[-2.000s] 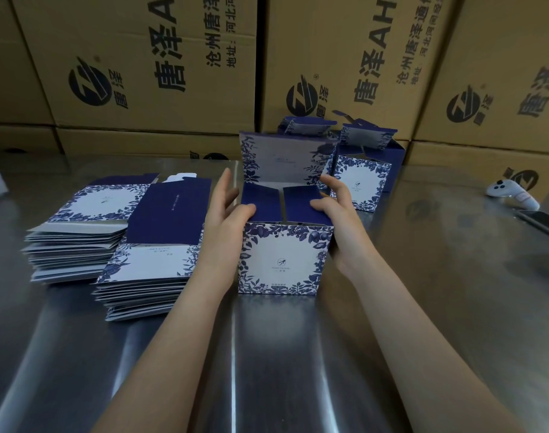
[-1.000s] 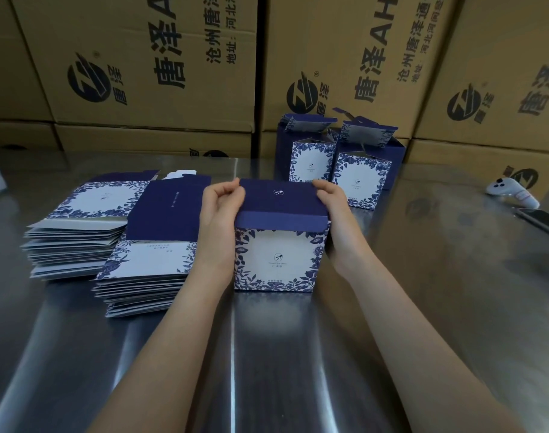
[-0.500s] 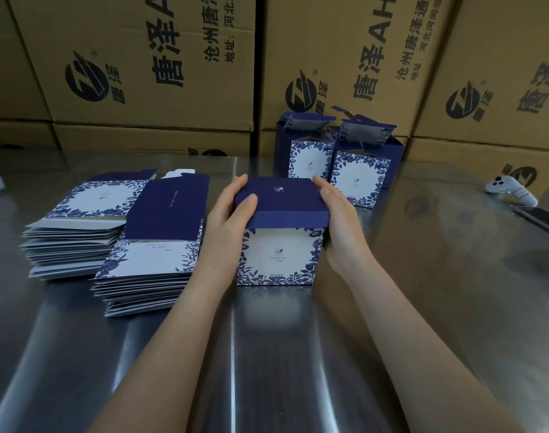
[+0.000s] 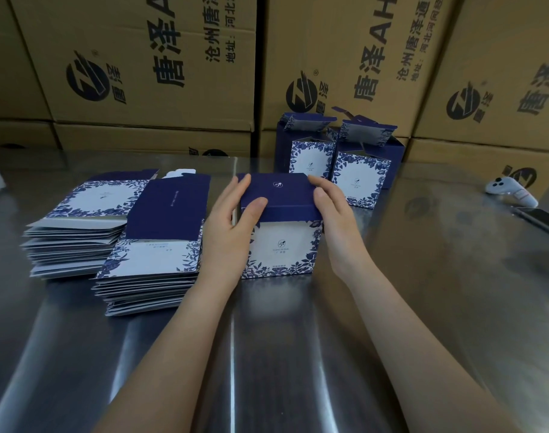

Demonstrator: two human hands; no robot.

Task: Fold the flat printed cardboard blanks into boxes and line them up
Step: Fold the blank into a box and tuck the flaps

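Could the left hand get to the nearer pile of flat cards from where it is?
Probably yes. The left hand rests on the box right beside the nearer stack of blanks, with nothing between them; it just has to let go first.

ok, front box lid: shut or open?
Shut. Lid lies flat on the box; left hand and right hand press it. Flap tucked: cannot tell.
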